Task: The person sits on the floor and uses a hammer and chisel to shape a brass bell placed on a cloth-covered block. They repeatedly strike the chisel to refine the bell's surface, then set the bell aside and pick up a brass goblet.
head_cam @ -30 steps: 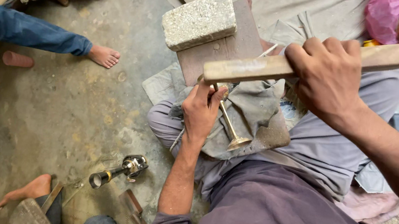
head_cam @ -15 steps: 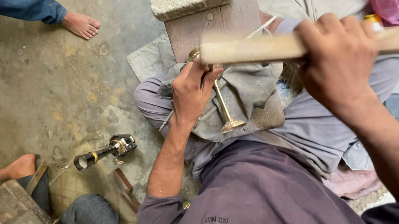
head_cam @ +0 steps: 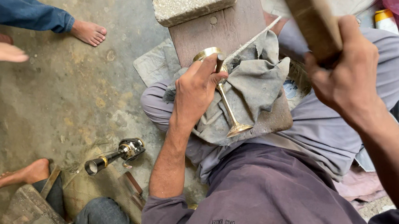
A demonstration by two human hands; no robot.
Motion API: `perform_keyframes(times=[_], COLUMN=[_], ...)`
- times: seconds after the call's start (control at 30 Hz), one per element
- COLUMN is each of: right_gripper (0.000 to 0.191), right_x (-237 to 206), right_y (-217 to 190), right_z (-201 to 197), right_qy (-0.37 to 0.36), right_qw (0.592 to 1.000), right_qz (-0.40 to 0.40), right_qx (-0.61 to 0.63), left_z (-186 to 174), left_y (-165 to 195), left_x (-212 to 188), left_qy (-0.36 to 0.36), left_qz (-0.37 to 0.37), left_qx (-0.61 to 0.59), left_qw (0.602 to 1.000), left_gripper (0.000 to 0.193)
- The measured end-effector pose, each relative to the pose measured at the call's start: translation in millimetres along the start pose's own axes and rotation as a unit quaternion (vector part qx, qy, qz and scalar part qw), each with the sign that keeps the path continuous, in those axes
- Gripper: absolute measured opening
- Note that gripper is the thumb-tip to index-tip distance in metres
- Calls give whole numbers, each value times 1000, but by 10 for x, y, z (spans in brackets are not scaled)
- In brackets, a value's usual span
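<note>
Ideally, with the left hand (head_cam: pixel 195 92) pinching the punch (head_cam: pixel 219 63) on the brass goblet (head_cam: pixel 225 105), strike squarely using the wooden mallet (head_cam: pixel 312 20) clenched in the right hand (head_cam: pixel 346 73).

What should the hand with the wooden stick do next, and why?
Probably bring the mallet down onto the punch. The right hand holds the mallet raised, while the left hand steadies the punch against the goblet, which lies on the cloth.

Wooden mallet (head_cam: pixel 312 22) top cut off, goblet (head_cam: pixel 225 102) bowl behind fingers (head_cam: pixel 209 70)
</note>
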State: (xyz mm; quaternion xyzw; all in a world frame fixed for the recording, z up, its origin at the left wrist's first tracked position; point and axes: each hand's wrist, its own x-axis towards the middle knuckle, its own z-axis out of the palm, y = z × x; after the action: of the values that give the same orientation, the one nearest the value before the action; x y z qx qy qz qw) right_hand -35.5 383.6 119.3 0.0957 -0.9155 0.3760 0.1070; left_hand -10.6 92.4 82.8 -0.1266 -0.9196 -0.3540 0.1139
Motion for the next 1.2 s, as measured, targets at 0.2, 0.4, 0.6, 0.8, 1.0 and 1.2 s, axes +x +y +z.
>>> perform_keyframes(times=[0.2,0.4,0.6,0.8,1.0,1.2], right_gripper=[28,22,31,27,46,45], right_x=[-29,-182,-273,-371,-589,-976], right_y=[7,87,-43,-183,-423,-501], right_z=[88,172,107,146,45,751], right_qy=[-35,33,59,12,-158,-193], right_qw=[995,997,971,944,986,978], right_qz=[74,-31,-111,-74,-58,-68], right_qx=[60,-65,-201,-321,11,31], left_z=[-23,-29,-6,71,16,1], left_y=[15,-24,-92,-239,-283,-229], left_x=[83,90,37,-137,-286,-374], left_qy=[-32,-60,-37,-20,104,17], left_qz=[-2,-3,6,18,-161,-242], left_qx=[-18,-38,-55,-38,-190,16], left_qw=[999,997,998,999,963,970], left_gripper=[40,38,34,33,19,30])
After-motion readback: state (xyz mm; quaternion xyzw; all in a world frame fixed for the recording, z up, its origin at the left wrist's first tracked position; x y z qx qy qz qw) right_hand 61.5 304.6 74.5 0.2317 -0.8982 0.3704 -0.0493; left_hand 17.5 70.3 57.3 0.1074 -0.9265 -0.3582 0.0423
